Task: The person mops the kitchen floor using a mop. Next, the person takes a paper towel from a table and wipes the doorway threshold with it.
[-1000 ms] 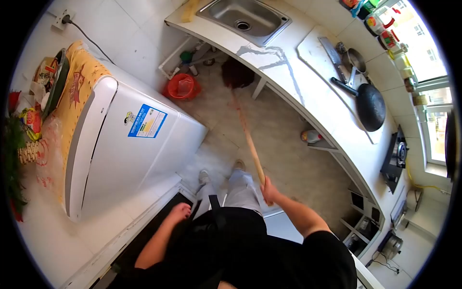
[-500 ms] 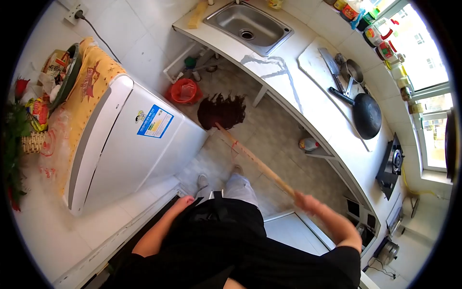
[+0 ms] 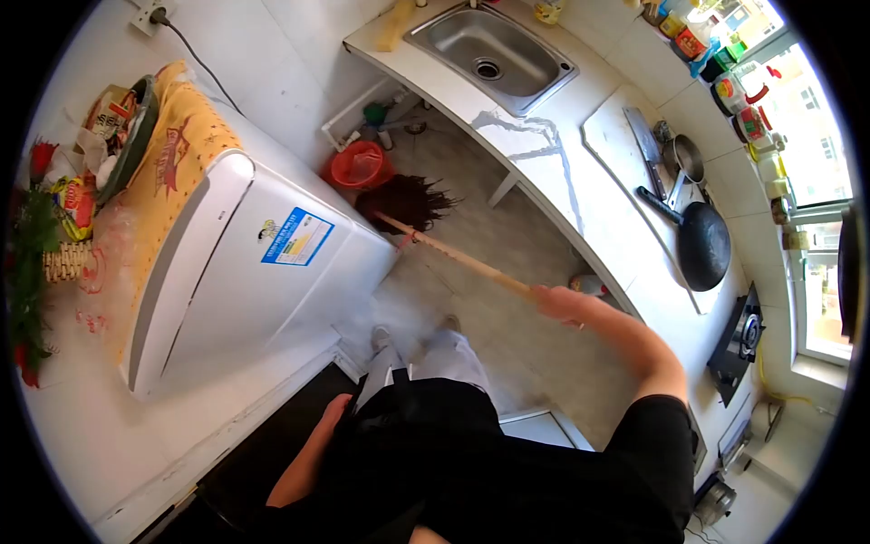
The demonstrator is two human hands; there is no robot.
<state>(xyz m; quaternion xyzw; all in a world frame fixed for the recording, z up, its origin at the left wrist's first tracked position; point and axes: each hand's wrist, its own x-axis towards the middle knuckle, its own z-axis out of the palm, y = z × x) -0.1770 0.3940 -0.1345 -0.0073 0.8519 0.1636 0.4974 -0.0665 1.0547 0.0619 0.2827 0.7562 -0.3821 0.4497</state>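
Observation:
My right hand point(image 3: 564, 306) is wrapped round the wooden handle of a mop point(image 3: 467, 261), near its end. The handle slants away to the left across the floor. Its dark reddish-brown mop head point(image 3: 412, 201) lies on the tiles with the strands fanned out to the right. Beside it, close to the wall, stands a red bucket point(image 3: 359, 166). My left hand point(image 3: 338, 408) hangs low at my left side by my trousers, near the dark doorway floor; its fingers are mostly hidden.
A white refrigerator point(image 3: 245, 263) stands on the left, items piled on its cloth cover. The counter point(image 3: 544, 150) curves along the right with a sink point(image 3: 494, 54), a cleaver point(image 3: 642, 136) and a black pan point(image 3: 704, 245). A counter support point(image 3: 501, 189) and a bottle point(image 3: 589, 285) are below.
The mop head has shifted slightly left and towards the bucket, its strands now trailing right. My right hand has moved forward and left with the handle. My left hand has dropped lower.

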